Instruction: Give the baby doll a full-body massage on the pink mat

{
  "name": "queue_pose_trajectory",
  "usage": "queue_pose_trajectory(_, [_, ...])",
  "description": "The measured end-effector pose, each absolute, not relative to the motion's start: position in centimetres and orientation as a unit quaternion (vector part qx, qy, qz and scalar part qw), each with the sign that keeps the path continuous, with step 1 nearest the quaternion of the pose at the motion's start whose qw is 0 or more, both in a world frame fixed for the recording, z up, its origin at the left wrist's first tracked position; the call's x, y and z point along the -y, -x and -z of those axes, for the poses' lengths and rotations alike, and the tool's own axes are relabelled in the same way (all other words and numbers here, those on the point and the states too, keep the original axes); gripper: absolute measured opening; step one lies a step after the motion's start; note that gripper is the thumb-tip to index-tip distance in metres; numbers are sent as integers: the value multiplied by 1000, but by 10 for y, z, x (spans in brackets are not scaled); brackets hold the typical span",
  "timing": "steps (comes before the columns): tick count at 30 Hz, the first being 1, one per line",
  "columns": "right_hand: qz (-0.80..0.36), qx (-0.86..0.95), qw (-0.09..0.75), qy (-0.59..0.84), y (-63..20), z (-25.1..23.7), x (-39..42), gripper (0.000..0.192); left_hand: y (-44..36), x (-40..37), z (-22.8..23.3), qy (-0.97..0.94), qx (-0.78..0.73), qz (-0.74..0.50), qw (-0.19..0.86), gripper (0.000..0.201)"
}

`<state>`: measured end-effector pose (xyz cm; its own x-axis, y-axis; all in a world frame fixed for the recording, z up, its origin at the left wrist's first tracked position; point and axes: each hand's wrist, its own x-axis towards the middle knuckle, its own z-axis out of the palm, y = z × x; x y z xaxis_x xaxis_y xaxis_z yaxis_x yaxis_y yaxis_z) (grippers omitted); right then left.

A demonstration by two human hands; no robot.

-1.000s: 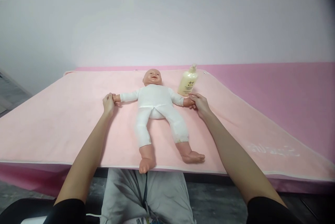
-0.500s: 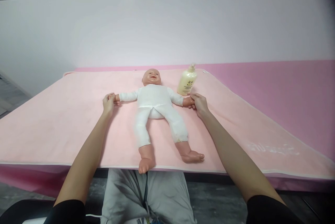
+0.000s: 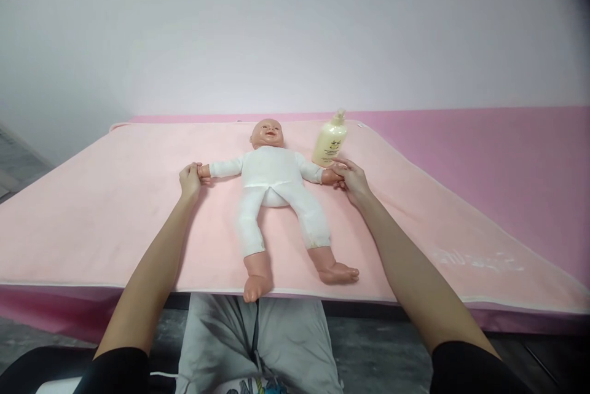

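Note:
A baby doll (image 3: 271, 166) with a white cloth body lies on its back, arms spread wide and feet toward me. My left hand (image 3: 190, 180) is closed round the doll's hand on the left side, fingers bent over it. On the other side my right hand (image 3: 351, 180) holds the doll's other hand, its forefinger reaching out above the small fingers. My right thumb is partly hidden. Just beyond that hand stands a pale yellow pump bottle (image 3: 330, 141), close to the doll's arm.
Under the doll spreads a light pink towel (image 3: 115, 216) with white lettering at the right. It lies over a darker pink table cover (image 3: 498, 166). A white partition (image 3: 295, 43) rises behind the table. My legs in grey trousers (image 3: 258, 345) are below the near edge.
My right forefinger has lifted and straightened a little over the doll's hand. My left hand keeps its hold. The whole view has shifted slightly; the doll and bottle stay in place.

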<state>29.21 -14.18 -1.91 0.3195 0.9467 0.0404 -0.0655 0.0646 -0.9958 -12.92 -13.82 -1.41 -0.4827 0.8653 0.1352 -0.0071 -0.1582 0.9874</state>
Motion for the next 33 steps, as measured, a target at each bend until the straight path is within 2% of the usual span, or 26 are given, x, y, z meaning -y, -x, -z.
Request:
queue_pose_trajectory(8, [-403, 401, 616, 545, -291, 25, 137, 27, 127, 139, 11, -386, -562, -654, 327, 34])
queue_pose_trajectory(14, [-382, 407, 618, 554, -290, 26, 136, 21, 124, 140, 4, -372, -550, -662, 348, 13])
queue_pose_trajectory(18, [-395, 385, 621, 556, -291, 26, 135, 16, 126, 137, 9, -367, -554, -668, 335, 24])
queue_pose_trajectory(28, [-462, 363, 643, 491, -298, 27, 132, 44, 137, 127, 25, -374, -556, -683, 292, 40])
queue_pose_trajectory(33, [-474, 338, 659, 475, -300, 30, 128, 41, 142, 121, 32, -373, -545, -687, 303, 48])
